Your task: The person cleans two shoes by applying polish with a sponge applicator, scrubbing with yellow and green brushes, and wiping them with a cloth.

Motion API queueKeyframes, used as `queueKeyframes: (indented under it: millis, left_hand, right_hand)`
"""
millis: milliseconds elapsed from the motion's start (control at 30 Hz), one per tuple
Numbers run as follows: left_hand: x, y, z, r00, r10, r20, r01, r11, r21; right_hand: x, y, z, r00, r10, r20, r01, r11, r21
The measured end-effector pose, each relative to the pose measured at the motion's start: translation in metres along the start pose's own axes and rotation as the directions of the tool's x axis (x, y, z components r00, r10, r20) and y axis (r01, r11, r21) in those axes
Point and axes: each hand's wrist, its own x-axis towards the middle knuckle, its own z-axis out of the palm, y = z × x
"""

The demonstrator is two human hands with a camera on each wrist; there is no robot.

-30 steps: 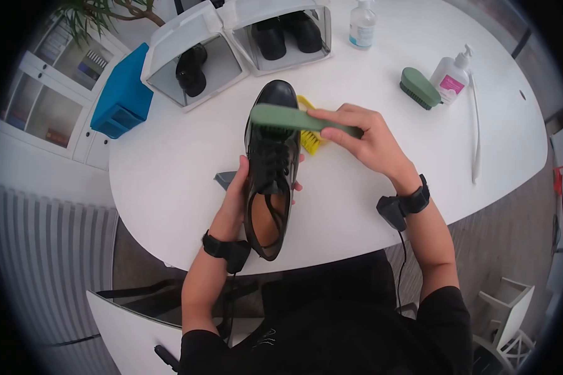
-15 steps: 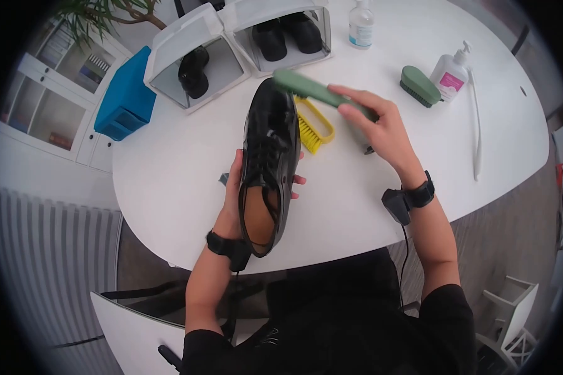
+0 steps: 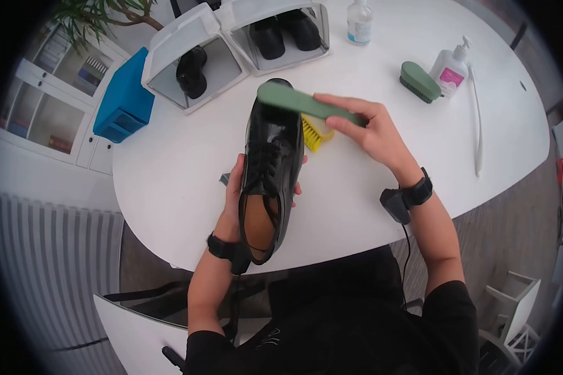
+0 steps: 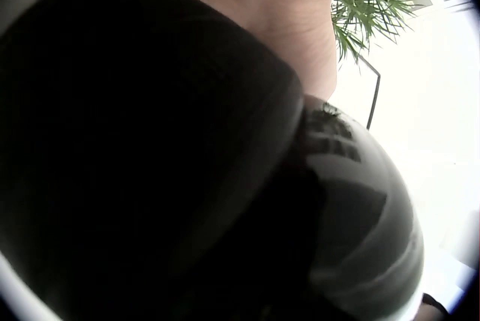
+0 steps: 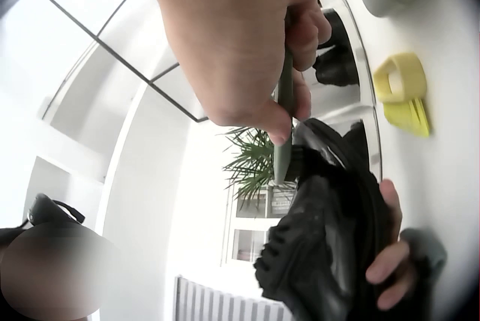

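Note:
My left hand [image 3: 233, 190] holds a black lace-up dress shoe [image 3: 272, 140] from beneath, thumb along its left side and fingertips showing past its right side. The toe points away from me. My right hand [image 3: 375, 128] grips the handle of a green shoe brush [image 3: 288, 100], whose head lies across the toe. In the right wrist view, dark bristles under the brush [image 5: 283, 148] meet the toe of the shoe [image 5: 330, 223]. The shoe's dark, glossy side [image 4: 360, 208] fills much of the left wrist view.
Behind the shoe lies a yellow brush [image 3: 316, 136]. Two white shoe boxes [image 3: 197, 97] with black shoes inside stand at the back, beside a blue box [image 3: 124, 97]. Rightward are another green brush [image 3: 418, 81], a pump bottle [image 3: 450, 74], a clear bottle [image 3: 359, 24] and a long white stick [image 3: 476, 125].
The green brush swept from the vamp out to the toe's right side, uncovering the yellow brush, then came back left over the toe. The left hand keeps hold of the shoe, which shifted slightly.

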Motion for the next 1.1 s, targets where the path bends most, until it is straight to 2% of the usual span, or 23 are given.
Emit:
queueKeyframes:
  millis: [33, 100, 133, 200, 233, 300, 333, 400, 433, 500, 567, 633, 667, 733, 767, 800, 833, 867, 967, 1000, 1067, 1100]
  left_hand:
    - [0.000, -0.001, 0.000, 1.000, -0.014, -0.019, 0.015, 1.000, 0.019]
    - [-0.001, 0.000, 0.000, 1.000, -0.030, -0.008, 0.030, 1.000, 0.003]
    - [0.000, 0.001, 0.000, 0.999, -0.040, 0.001, 0.040, 0.999, -0.013]
    - [0.002, 0.001, 0.001, 0.999, -0.026, 0.039, 0.027, 1.000, -0.015]
    - [0.002, 0.002, 0.000, 0.997, -0.005, 0.073, 0.007, 1.000, -0.022]
    - [0.004, 0.004, -0.003, 0.999, -0.013, 0.042, 0.016, 0.997, -0.071]
    - [0.004, 0.006, -0.005, 1.000, -0.021, 0.008, 0.022, 0.993, -0.115]
    - [0.003, 0.008, -0.005, 1.000, 0.008, -0.005, -0.009, 0.994, -0.106]
    - [0.004, 0.009, -0.004, 1.000, 0.020, -0.013, -0.021, 0.995, -0.095]
    - [0.002, 0.012, 0.004, 0.999, 0.041, -0.031, -0.043, 0.996, -0.077]
    - [0.001, 0.011, 0.003, 0.997, 0.058, -0.050, -0.061, 0.996, -0.067]
    - [0.000, 0.008, -0.004, 0.998, 0.069, 0.000, -0.069, 0.990, -0.126]
    - [0.000, 0.008, -0.006, 0.998, 0.071, 0.000, -0.070, 0.989, -0.128]
    - [0.001, 0.008, -0.007, 0.999, 0.038, 0.027, -0.032, 0.982, -0.188]
    - [0.000, 0.009, -0.010, 0.999, 0.034, 0.028, -0.028, 0.982, -0.188]
    - [0.000, 0.011, -0.013, 0.998, -0.024, 0.062, 0.038, 0.975, -0.219]
    - [0.001, 0.013, -0.016, 0.995, -0.058, 0.083, 0.076, 0.970, -0.231]
    - [0.002, 0.015, -0.018, 0.990, -0.091, 0.104, 0.114, 0.964, -0.240]
    - [0.002, 0.013, -0.007, 0.998, 0.016, 0.065, -0.006, 0.987, -0.158]
    - [0.000, 0.012, -0.003, 0.998, 0.052, 0.029, -0.046, 0.981, -0.189]
    - [-0.001, 0.014, -0.001, 0.996, 0.088, -0.010, -0.088, 0.974, -0.207]
    - [-0.001, 0.014, -0.004, 0.995, 0.092, 0.047, -0.077, 0.964, -0.254]
  right_hand:
    - [0.000, 0.003, -0.001, 1.000, 0.005, -0.006, -0.005, 1.000, 0.000]
    - [0.003, 0.006, -0.005, 0.983, 0.071, -0.171, -0.093, 0.988, -0.123]
    - [0.004, 0.011, -0.010, 0.981, 0.071, -0.180, -0.095, 0.988, -0.124]
    - [0.004, 0.018, -0.019, 0.948, 0.287, -0.140, -0.316, 0.903, -0.289]
    - [0.002, 0.016, -0.019, 0.946, 0.290, -0.145, -0.320, 0.903, -0.286]
    - [0.003, 0.005, -0.024, 0.930, 0.348, -0.116, -0.354, 0.934, -0.040]
    - [0.004, -0.002, -0.023, 0.934, 0.344, -0.102, -0.349, 0.936, -0.045]
    - [-0.001, -0.013, -0.017, 0.960, 0.278, 0.024, -0.279, 0.954, 0.111]
    - [-0.004, -0.014, -0.010, 0.962, 0.270, 0.029, -0.272, 0.956, 0.114]
    - [-0.012, -0.010, 0.010, 0.954, 0.213, 0.213, -0.249, 0.955, 0.159]
    - [-0.013, -0.006, 0.018, 0.966, 0.184, 0.183, -0.207, 0.972, 0.113]
    - [-0.014, 0.000, 0.021, 0.975, 0.156, 0.157, -0.168, 0.983, 0.067]
    - [-0.011, 0.004, 0.021, 0.994, 0.088, 0.060, -0.088, 0.996, 0.003]
    - [-0.004, 0.011, 0.015, 0.999, 0.013, -0.034, -0.015, 0.997, -0.070]
    - [0.000, 0.015, 0.009, 0.987, 0.126, -0.103, -0.141, 0.978, -0.154]
    - [0.002, 0.014, 0.005, 0.956, 0.228, -0.182, -0.266, 0.937, -0.228]
    - [0.001, 0.011, 0.001, 0.915, 0.365, -0.170, -0.392, 0.904, -0.168]
    - [0.000, 0.006, -0.002, 0.914, 0.364, -0.180, -0.393, 0.904, -0.166]
    - [-0.006, -0.005, 0.003, 0.916, 0.395, -0.074, -0.398, 0.917, -0.035]
    - [-0.008, 0.006, 0.016, 0.982, 0.184, -0.048, -0.182, 0.983, 0.039]
    - [-0.012, 0.007, 0.032, 0.998, -0.044, -0.044, 0.049, 0.991, 0.126]
    - [-0.017, 0.002, 0.037, 0.997, -0.052, 0.055, 0.048, 0.997, 0.065]
